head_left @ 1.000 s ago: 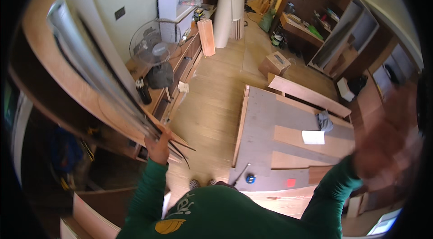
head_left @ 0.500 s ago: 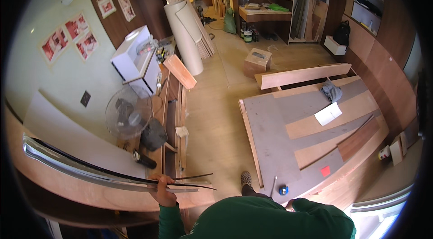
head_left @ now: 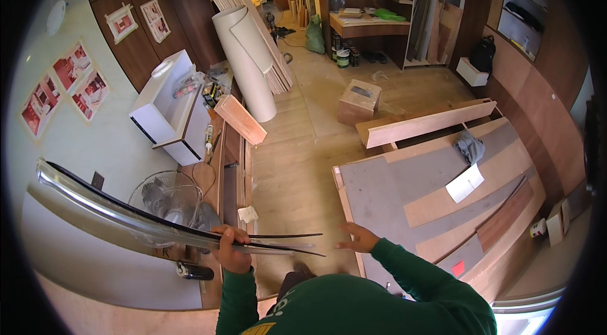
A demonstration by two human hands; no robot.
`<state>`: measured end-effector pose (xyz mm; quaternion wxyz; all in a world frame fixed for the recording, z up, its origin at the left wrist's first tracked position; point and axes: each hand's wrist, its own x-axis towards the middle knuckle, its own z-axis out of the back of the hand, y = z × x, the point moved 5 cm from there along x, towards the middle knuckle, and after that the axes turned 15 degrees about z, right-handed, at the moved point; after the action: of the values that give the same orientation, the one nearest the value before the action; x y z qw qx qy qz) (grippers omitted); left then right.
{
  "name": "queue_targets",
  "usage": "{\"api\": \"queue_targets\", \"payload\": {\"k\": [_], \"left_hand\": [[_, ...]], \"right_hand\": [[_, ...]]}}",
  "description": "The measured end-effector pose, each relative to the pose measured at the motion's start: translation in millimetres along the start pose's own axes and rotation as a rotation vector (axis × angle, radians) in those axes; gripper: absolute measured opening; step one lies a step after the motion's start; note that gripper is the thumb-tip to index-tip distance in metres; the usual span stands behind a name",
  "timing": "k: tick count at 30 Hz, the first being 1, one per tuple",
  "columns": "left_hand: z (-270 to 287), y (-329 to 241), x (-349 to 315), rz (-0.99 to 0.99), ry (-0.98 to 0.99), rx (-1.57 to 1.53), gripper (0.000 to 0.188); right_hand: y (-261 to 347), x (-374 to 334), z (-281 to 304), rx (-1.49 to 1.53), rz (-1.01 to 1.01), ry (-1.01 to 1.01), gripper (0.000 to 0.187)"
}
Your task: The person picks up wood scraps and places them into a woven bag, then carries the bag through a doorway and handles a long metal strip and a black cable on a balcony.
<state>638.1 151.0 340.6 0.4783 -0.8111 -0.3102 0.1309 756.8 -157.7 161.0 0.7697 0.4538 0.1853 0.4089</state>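
Observation:
A bundle of long thin strips [head_left: 120, 210], silvery profile and black edging, is gripped near its right end by my left hand [head_left: 234, 251]. The long part of it slants up to the far left, in front of the wire fan [head_left: 165, 201]. On the right side, several loose ends splay out past my fist. My right hand [head_left: 358, 237] hangs just beyond these ends with its fingers apart, holding nothing. It is above the near left edge of the wooden platform [head_left: 370, 196].
A white sheet of paper [head_left: 465, 183] and a grey cloth [head_left: 469, 146] lie on the platform. A wooden box [head_left: 360, 102] sits on the floor. To the left are a white cabinet [head_left: 165, 104], a large beige roll [head_left: 245, 63] and a black bottle [head_left: 195, 271].
My right hand has come up from beside my body toward the strip ends. My left hand has shifted slightly, still holding the strips. The view has turned toward the right.

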Motion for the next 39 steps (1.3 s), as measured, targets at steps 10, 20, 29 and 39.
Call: {"api": "queue_targets", "payload": {"k": [10,20,29,39], "left_hand": [[-44,34,229,0.188,0.203,-0.418,0.020],[-101,124,377,0.534,0.249,-0.370,0.011],[-167,219,520,0.650,0.569,0.020,0.020],[-105,333,679,0.676,0.661,0.909,0.060]], "right_hand": [[96,260,41,-0.386,0.395,-0.153,0.103],[-7,348,93,-0.311,0.013,-0.243,0.035],[-130,442,188,-0.220,-0.019,-0.299,0.028],[-236,501,298,-0.280,-0.243,-0.358,0.030]]}}
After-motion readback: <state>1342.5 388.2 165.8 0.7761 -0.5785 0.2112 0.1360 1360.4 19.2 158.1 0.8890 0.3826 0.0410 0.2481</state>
